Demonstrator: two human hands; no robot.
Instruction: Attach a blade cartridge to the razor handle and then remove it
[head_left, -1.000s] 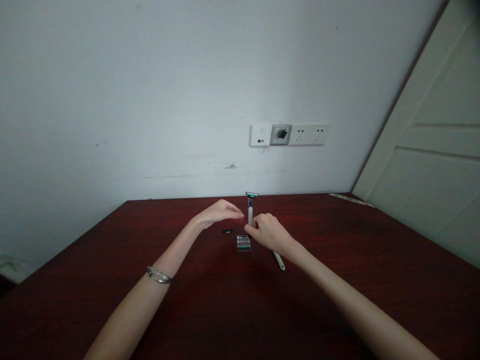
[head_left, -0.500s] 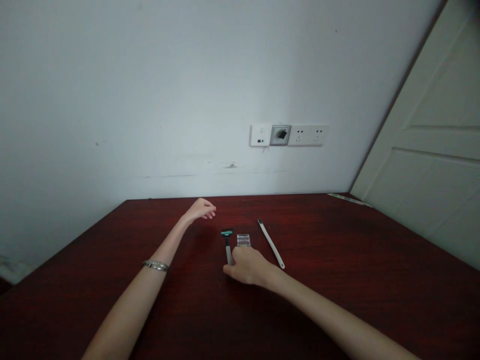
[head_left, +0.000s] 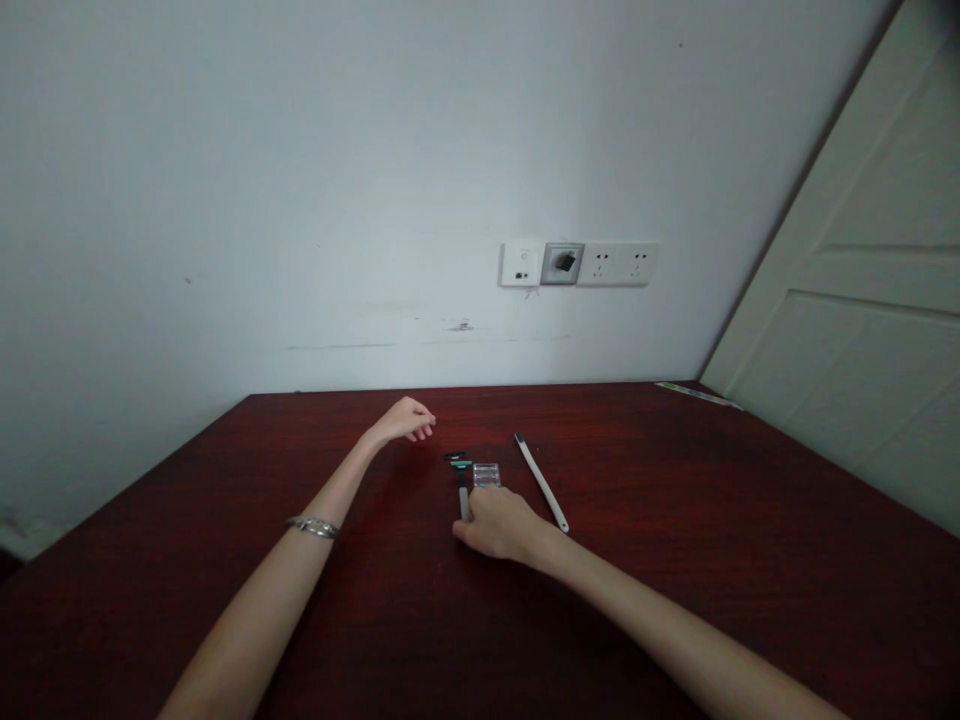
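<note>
My right hand [head_left: 495, 522] is closed around the grey handle of a razor [head_left: 463, 498], whose green-edged head points toward the wall. Just beyond that head lies a small black piece [head_left: 454, 456], apart from it. A clear plastic case [head_left: 486, 474] rests right beyond my right knuckles, its near part hidden by them. Further right is a toothbrush [head_left: 541, 484] with a white handle and a dark head. My left hand [head_left: 407, 419], above the table to the left of the razor, has its fingers loosely bent and apart, with nothing visible in them.
The dark red wooden table [head_left: 360, 620] meets a white wall with a row of sockets [head_left: 615, 264] and a black plug. A thin printed strip [head_left: 697, 395] lies at the far right corner, beside a white panelled door [head_left: 862, 300].
The razor has shifted slightly right with my right hand. Its head now sits apart from the small black piece, which stayed behind. My left hand has hardly moved.
</note>
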